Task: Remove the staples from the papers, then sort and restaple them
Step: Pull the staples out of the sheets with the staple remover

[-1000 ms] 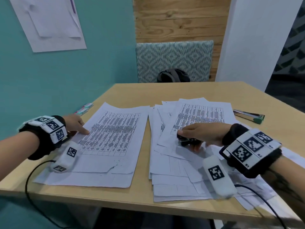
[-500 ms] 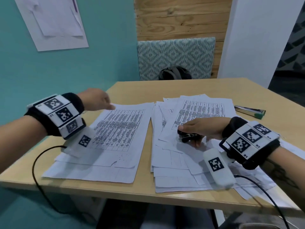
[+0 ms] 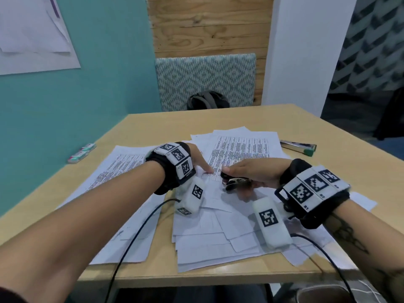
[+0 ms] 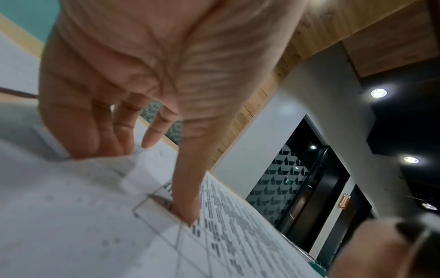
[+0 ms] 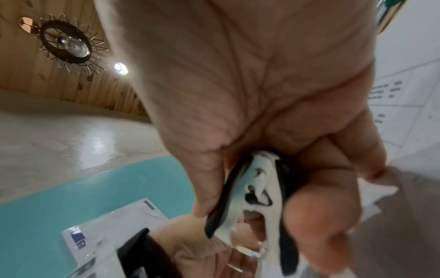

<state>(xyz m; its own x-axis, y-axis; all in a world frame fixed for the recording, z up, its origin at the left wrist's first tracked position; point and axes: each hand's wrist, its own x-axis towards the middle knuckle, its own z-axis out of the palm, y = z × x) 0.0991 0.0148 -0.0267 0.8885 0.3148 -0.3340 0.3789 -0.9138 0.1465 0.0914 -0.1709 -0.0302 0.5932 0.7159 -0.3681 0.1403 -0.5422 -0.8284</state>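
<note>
A loose pile of printed papers (image 3: 244,147) lies on the right of the table, and a flatter stack (image 3: 122,171) lies on the left. My left hand (image 3: 200,164) reaches over to the right pile, its fingers straight. Its index fingertip (image 4: 188,212) presses the top sheet (image 4: 238,235) near a corner. My right hand (image 3: 253,171) grips a black and metal staple remover (image 3: 232,182) just right of that fingertip. In the right wrist view the staple remover (image 5: 259,195) sits between thumb and fingers, jaws pointing at the left hand (image 5: 202,250).
A green-tipped stapler (image 3: 298,146) lies beyond the right pile. A small box of staples (image 3: 82,153) sits near the table's left edge by the teal wall. Wrist cables trail over the front edge (image 3: 196,278). A patterned chair and a dark bag stand behind the table.
My left hand has lifted off the left stack and crossed right to press the top sheet of the right pile. My right hand with the staple remover has barely moved.
</note>
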